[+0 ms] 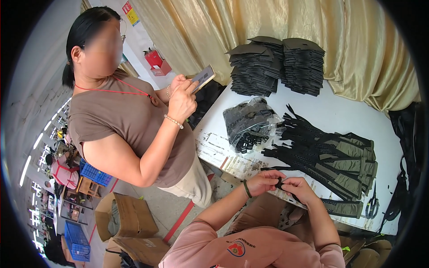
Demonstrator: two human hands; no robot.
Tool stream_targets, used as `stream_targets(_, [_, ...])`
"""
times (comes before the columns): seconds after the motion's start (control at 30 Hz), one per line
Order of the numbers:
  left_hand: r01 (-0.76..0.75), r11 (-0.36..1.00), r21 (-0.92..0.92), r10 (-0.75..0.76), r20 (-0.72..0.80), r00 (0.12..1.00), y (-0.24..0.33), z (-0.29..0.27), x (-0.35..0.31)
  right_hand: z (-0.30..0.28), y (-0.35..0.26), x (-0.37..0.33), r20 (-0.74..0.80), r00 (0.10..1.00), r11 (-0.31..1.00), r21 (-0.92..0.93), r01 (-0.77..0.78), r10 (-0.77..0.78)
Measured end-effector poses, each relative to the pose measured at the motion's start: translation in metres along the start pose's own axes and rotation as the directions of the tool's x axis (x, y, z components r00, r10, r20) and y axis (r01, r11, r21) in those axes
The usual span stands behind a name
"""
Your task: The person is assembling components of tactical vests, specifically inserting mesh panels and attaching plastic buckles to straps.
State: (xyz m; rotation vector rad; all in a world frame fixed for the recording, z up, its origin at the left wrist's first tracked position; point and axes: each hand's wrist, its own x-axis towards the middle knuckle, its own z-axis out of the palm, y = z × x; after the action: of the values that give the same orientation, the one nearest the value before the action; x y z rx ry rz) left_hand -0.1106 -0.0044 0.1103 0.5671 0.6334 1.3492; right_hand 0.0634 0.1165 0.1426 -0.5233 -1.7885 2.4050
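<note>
At the table's near edge my left hand (262, 183) and my right hand (300, 189) meet, both with fingers pinched on a small dark piece (279, 182), perhaps a buckle on a black strap. Its exact shape is hidden by my fingers. Just beyond my hands lie several olive and black mesh straps (330, 156), fanned out with their narrow black ends toward the left. A clear plastic bag (252, 116) holding small black plastic buckles (251, 142) rests farther back, left of the straps.
Stacks of dark flat panels (304, 64) stand at the back of the white table (348, 111), before a gold curtain (277, 18). A person (129, 111) stands at the left with a phone (204, 79). Scissors (372, 205) lie at the right; cardboard boxes (134, 216) stand on the floor.
</note>
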Motion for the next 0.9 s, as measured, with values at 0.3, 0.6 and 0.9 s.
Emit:
stream_targets(0.3, [0.028, 1.0, 0.014, -0.028, -0.003, 1.0, -0.007, -0.002, 0.004, -0.001, 0.009, -0.008, 0.011, 0.999, 0.965, -0.257, 0.051, -0.05])
stream_targets(0.6, [0.016, 0.997, -0.078, -0.015, 0.009, 1.0, 0.009, 0.002, 0.004, -0.005, -0.003, 0.004, -0.049, 0.994, 0.991, -0.096, 0.096, -0.101])
stream_targets(0.9, [0.02, 0.998, -0.065, -0.022, -0.024, 0.999, 0.0, 0.006, 0.008, -0.008, 0.007, -0.001, -0.026, 0.994, 0.991, -0.089, 0.103, -0.106])
